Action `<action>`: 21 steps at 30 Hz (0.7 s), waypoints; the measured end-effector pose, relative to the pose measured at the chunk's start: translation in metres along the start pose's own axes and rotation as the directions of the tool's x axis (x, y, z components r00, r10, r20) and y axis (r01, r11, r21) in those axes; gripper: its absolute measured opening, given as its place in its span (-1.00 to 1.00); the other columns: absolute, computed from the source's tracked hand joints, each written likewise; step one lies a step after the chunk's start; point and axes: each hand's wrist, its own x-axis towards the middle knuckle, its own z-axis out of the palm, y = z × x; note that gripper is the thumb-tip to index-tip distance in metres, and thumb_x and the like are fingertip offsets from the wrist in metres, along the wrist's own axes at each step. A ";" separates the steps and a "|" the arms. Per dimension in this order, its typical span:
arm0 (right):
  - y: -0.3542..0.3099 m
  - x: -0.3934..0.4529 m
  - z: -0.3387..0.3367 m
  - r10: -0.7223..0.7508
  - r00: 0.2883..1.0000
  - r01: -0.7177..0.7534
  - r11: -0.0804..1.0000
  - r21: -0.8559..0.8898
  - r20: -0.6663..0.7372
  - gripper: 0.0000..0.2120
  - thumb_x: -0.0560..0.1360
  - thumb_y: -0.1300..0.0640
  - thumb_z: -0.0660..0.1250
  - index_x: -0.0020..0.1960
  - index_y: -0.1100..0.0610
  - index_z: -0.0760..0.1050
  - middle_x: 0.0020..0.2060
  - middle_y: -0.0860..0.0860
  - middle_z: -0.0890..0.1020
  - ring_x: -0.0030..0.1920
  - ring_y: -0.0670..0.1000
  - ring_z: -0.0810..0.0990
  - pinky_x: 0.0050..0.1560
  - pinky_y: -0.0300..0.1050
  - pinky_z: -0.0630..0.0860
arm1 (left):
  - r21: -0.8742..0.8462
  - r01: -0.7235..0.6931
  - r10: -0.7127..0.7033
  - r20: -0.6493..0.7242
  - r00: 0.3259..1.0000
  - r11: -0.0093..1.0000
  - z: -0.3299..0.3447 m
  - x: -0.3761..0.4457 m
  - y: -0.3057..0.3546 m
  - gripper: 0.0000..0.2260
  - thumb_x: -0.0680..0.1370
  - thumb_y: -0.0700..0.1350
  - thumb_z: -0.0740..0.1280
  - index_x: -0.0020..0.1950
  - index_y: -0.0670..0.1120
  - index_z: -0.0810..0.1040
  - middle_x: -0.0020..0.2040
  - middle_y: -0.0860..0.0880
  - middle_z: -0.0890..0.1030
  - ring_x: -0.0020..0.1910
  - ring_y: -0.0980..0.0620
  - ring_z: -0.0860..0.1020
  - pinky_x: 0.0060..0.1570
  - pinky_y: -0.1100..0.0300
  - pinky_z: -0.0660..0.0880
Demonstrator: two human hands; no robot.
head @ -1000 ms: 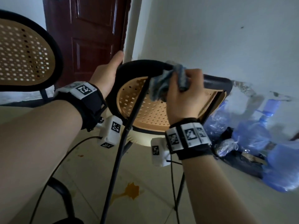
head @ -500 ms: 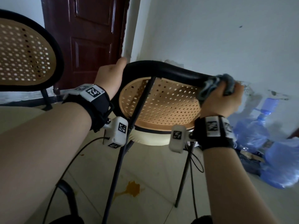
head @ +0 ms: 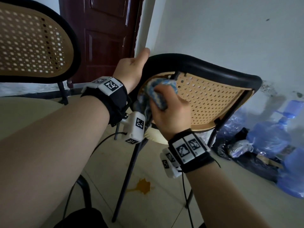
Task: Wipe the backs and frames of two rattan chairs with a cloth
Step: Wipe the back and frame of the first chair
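Rattan back [head: 209,102] of tilted chair sat centre frame, black frame [head: 205,65] around it. Left hand [head: 130,71] clasped frame's upper corner, steadying. Right hand [head: 171,112] clutched blue cloth [head: 158,91], pressed on weave near left edge. Advice: firm left hold, overlapping strokes across weave, then frame edges.

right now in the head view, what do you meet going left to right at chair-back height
upright tan rattan chair back with black rim → dark red wooden door → left hand on the tilted chair's black frame → blue water jugs
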 end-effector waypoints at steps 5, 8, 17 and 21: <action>-0.013 0.010 0.033 0.148 0.975 -0.118 0.976 -0.184 0.163 -0.79 0.46 0.21 0.33 0.08 0.17 0.59 -0.29 0.19 0.64 -0.33 0.27 0.59 -0.37 0.04 0.54 | -0.029 0.018 -0.017 0.053 0.998 0.999 -0.002 0.002 -0.003 -0.55 0.56 0.34 0.21 -0.17 -0.05 0.40 -0.23 -0.07 0.39 -0.28 0.02 0.39 -0.27 0.18 0.33; -0.016 0.008 0.042 0.223 0.943 -0.171 0.962 -0.214 0.249 -0.80 0.46 0.21 0.29 0.08 0.18 0.52 -0.23 0.20 0.61 -0.25 0.27 0.59 -0.32 0.02 0.49 | -0.031 0.005 -0.004 0.051 0.999 0.999 -0.001 0.002 -0.003 -0.54 0.56 0.34 0.22 -0.19 -0.07 0.38 -0.25 -0.06 0.36 -0.30 0.01 0.36 -0.27 0.15 0.29; -0.013 0.010 0.026 0.235 0.967 -0.235 0.972 -0.016 0.096 -0.84 0.49 0.26 0.31 0.06 0.21 0.58 -0.21 0.18 0.66 -0.26 0.21 0.62 -0.22 -0.12 0.53 | 0.006 -0.024 0.024 0.018 1.000 1.000 0.001 0.000 -0.002 -0.52 0.57 0.32 0.21 -0.25 -0.07 0.38 -0.29 -0.08 0.36 -0.34 0.04 0.35 -0.53 0.32 0.24; -0.013 0.023 0.018 0.281 0.958 -0.279 0.960 0.034 -0.054 -0.85 0.49 0.19 0.34 0.05 0.13 0.57 -0.26 0.09 0.66 -0.31 0.10 0.60 -0.23 -0.36 0.41 | -0.002 -0.021 0.021 0.007 1.000 1.000 0.001 -0.001 0.000 -0.56 0.58 0.31 0.21 -0.21 -0.06 0.42 -0.25 -0.06 0.38 -0.36 0.05 0.35 -0.56 0.32 0.22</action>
